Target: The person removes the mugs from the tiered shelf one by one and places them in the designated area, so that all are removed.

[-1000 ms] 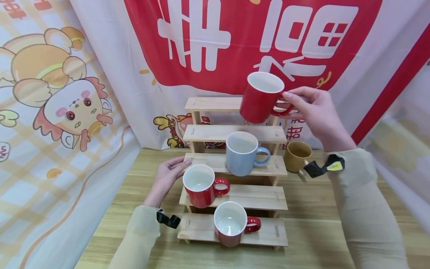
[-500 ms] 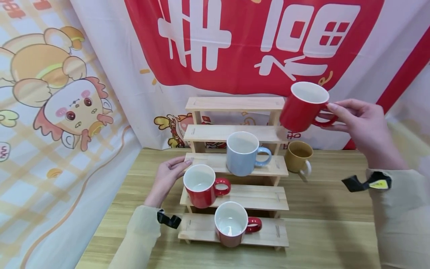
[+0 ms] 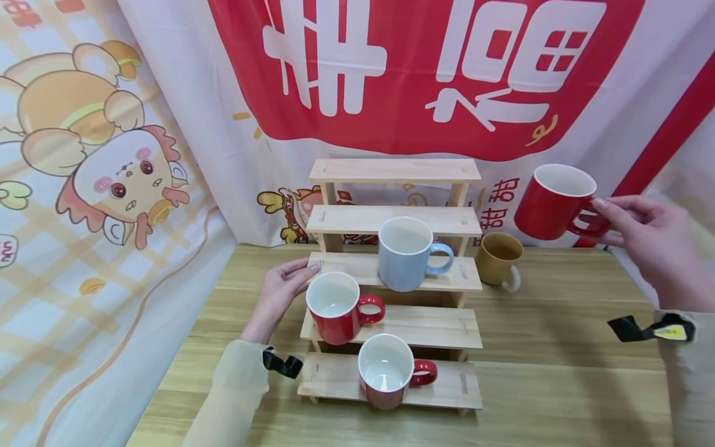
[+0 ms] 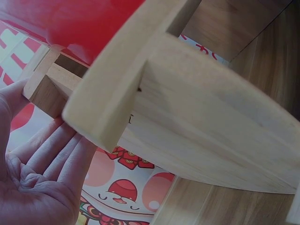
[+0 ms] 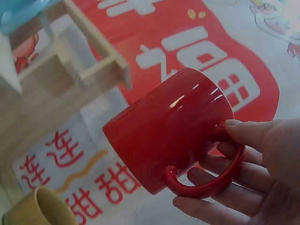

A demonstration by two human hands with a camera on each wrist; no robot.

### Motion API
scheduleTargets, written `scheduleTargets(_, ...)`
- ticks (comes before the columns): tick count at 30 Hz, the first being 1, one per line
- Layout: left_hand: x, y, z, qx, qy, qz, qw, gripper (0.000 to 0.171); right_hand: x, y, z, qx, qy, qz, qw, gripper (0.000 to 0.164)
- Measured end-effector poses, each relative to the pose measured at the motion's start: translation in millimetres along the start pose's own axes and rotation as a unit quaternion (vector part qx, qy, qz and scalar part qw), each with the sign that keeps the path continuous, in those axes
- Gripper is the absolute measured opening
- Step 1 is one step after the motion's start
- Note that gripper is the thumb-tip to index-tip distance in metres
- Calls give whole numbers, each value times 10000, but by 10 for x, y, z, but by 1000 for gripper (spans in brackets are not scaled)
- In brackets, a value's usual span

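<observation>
My right hand (image 3: 653, 233) holds a red mug (image 3: 550, 202) by its handle, up in the air to the right of the wooden stepped shelf (image 3: 393, 218). In the right wrist view, the thumb presses the top of the handle and fingers pass behind it. At the shelf's left side my left hand (image 3: 282, 292) grips the end of the middle step, thumb on top and fingers beneath. On that step stands a light blue mug (image 3: 404, 254). One step lower is a second red mug (image 3: 334, 310), and a third red mug (image 3: 385, 372) sits on the bottom step.
A mustard-brown mug (image 3: 499, 261) with a white handle stands on the wooden table (image 3: 536, 397), right of the shelf. Behind hangs a white cloth backdrop with a red panel (image 3: 413, 124), and a patterned cloth (image 3: 112, 292) covers the left side.
My right hand has carried the red mug from over the top steps rightward and down, away from the shelf. The left hand keeps its grip on the shelf, and the other mugs stay put.
</observation>
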State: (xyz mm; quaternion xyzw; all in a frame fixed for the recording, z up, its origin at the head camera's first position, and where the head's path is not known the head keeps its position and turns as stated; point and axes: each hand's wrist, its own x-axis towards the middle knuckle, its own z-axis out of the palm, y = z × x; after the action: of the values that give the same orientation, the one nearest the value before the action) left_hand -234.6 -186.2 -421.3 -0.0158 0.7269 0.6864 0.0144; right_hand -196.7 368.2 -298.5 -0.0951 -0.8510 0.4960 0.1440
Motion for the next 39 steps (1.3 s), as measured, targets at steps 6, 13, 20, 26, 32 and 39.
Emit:
scheduleTargets(6,-2,10,5,-75,7,29,10000,60,70,320,-60,60,141,204,9997,65)
scheduleTargets(13,-3,-2,1,-8,32,2,10000,59,206,632,-72,813,376,526,9946,51)
scheduleTargets(20,-10,-3,-3,8,78,-61,10000,57,315,986,-26,1903,491,633,9784,16)
scheduleTargets(26,-1,-19,-3,20,71,-61,10000,60,311,1316,100,2074,494,699,9745,8)
scheduleTargets(32,-2,-23,-1,13,68,-38,10000,60,293,1546,266,2200,464,853,9706,7)
scheduleTargets(39,-7,1,0,-3,-3,-41,10000,64,336,1755,413,1077,957,1069,9838,10)
